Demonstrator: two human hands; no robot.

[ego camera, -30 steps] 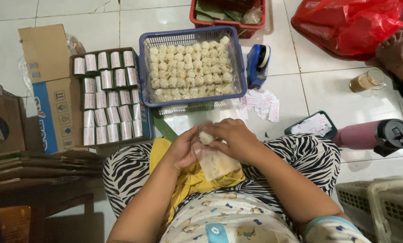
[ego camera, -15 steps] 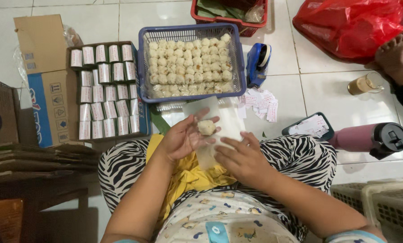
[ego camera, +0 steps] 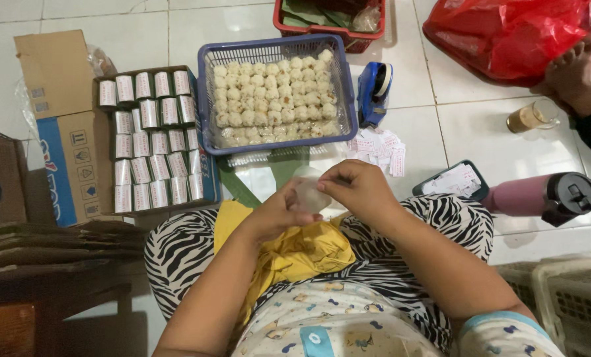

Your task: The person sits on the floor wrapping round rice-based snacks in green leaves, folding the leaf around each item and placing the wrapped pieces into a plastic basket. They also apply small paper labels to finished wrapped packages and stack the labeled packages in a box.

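Observation:
My left hand (ego camera: 279,213) and my right hand (ego camera: 355,188) meet over my lap, both pinching a clear plastic wrap (ego camera: 310,193) with a pale dumpling inside. Just beyond them a blue plastic basket (ego camera: 206,99) holds several rows of pale dumplings (ego camera: 275,96). A yellow cloth (ego camera: 302,248) lies on my zebra-patterned trousers under the hands.
A cardboard box (ego camera: 151,142) of several wrapped rolls stands left of the basket. A blue tape dispenser (ego camera: 374,89), paper labels (ego camera: 378,144), a pink flask (ego camera: 540,196), a glass of brown drink (ego camera: 530,117), a red basket (ego camera: 335,20) and red bag (ego camera: 507,33) surround. Another person's hand (ego camera: 573,73) rests at the right.
My right hand came up from my lap to join the left. The dumpling that lay on my open left palm is now inside clear wrap held by both hands.

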